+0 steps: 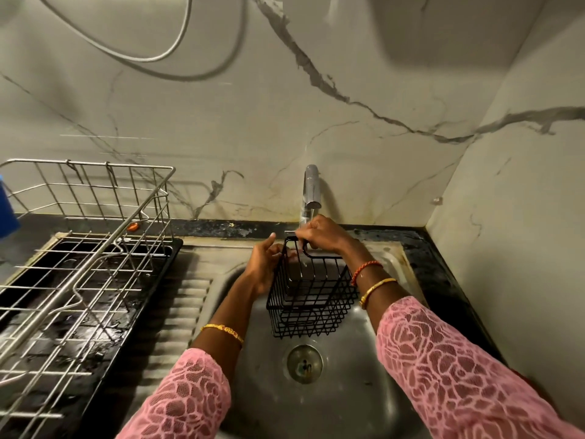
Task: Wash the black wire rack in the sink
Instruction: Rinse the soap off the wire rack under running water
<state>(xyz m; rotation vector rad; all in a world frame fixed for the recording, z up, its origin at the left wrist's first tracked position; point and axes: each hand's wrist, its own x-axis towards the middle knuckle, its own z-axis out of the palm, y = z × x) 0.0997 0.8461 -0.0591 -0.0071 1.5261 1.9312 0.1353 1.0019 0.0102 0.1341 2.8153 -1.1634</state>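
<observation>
A small black wire rack (311,304), basket-shaped, hangs over the steel sink (345,391), just below the spout of the tap (311,188). Water runs from the tap into it. My right hand (324,237) grips the rack's far top rim, fingers curled round the wire. My left hand (264,264) holds the rack's left side, thumb up and fingers against the wires. The far corner of the rack is hidden behind my right hand.
A steel wire dish rack (85,248) stands on a black drip tray (133,315) left of the sink, beside the ribbed drainboard (180,312). The drain (304,364) lies below the black rack. Marble walls close in behind and on the right. A blue object (6,210) shows at the far left.
</observation>
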